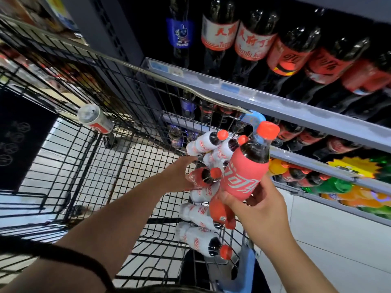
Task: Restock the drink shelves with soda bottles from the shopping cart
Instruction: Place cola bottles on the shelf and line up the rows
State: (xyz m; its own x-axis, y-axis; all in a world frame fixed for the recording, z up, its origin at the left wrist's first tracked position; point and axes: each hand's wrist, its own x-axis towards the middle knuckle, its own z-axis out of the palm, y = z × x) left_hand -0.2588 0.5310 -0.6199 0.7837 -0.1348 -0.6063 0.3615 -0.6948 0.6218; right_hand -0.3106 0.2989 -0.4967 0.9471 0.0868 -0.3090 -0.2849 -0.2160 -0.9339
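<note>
**A:** Where is the right grip [260, 206]?

**B:** Raised above the near right corner of the shopping cart [84, 157]. It is clasped round the lower half of a red-sleeved cola bottle [241, 178]. The bottle leans slightly right, and its red cap is level with the rail of the lower shelf [317, 163].

**A:** Is that all it holds?

**B:** A 2nd red bottle [220, 210] lies just under it, touching the fingers. I cannot tell whether the fingers carry it or it rests on the pile.

**A:** And the left grip [177, 176]?

**B:** It is down inside the cart, with thumb and fingers wrapped round a small red bottle [198, 178] that lies on its side, cap pointing right.

**A:** What else is in the cart?

**B:** Several white-sleeved bottles [198, 214] with red caps are heaped along the right wall, above and below the left grip. A can [95, 121] lies on its side on the wire at the far end.

**A:** And the shelves?

**B:** The upper shelf [275, 104] carries large dark bottles [251, 43] with red labels, and 1 Pepsi bottle [179, 32] stands at its left end. The lower shelf holds more cola bottles, and orange and green bottles [349, 195] sit below that.
</note>
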